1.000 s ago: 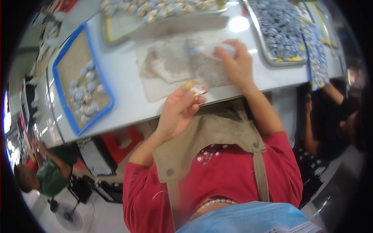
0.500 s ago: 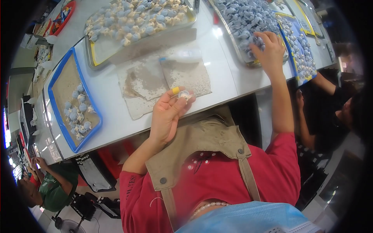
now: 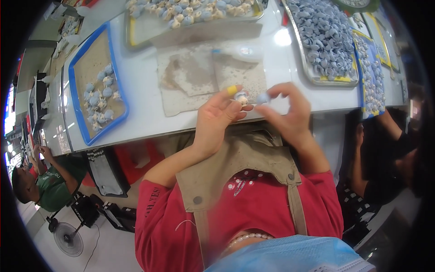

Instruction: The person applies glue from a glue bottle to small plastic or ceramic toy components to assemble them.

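My left hand [image 3: 214,121] pinches a small cream-and-blue figurine [image 3: 241,98] between thumb and fingertips, above the table's near edge. Yellow tape [image 3: 232,90] wraps one of its fingers. Close on the right, my right hand [image 3: 293,113] grips a small pale-blue piece [image 3: 263,98], slightly blurred, between thumb and forefinger. A narrow gap separates the piece from the figurine. Beyond both hands lies a stained, pale sheet [image 3: 181,103] with a white bottle [image 3: 248,54] with a blue tip on it.
To the right is a metal tray [image 3: 335,83] heaped with loose blue pieces. Past it, a blue tray [image 3: 378,113] holds small figures. Another blue-rimmed tray [image 3: 78,99] stands left, and a metal tray [image 3: 130,34] of figures lies at the back. People sit on both sides.
My right hand has come from the heap of blue pieces to beside my left hand, bringing one blue piece. My left hand still holds the figurine. The view has shifted.
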Motion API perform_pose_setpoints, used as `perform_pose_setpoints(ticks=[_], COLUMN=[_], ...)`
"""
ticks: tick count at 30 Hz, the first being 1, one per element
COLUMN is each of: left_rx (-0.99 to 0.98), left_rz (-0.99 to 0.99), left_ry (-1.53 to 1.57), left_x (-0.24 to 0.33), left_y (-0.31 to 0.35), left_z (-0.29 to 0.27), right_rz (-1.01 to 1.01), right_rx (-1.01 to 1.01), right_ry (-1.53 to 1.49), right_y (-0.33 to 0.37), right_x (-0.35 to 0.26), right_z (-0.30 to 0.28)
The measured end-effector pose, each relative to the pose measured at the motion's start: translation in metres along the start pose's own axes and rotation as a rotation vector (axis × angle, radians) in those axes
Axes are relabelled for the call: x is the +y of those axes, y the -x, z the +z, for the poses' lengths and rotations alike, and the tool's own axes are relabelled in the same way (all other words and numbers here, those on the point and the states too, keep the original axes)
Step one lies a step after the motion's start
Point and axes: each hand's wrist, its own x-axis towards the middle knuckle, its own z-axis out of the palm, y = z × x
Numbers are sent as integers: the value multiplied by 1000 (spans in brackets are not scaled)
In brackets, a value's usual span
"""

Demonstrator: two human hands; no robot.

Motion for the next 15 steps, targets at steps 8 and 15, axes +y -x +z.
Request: perform_pose_setpoints(ticks=[8,15], left_rx=[-89,-98], left_rz=[93,121], left_ry=[1,-73], left_x=[0,4], left_y=[6,12], left_z=[-15,-29], right_rz=[-9,-20], right_rx=[-52,-72], right_ry=[2,17], right_y=[7,11], right_x=[-12,-16], right_z=[38,41])
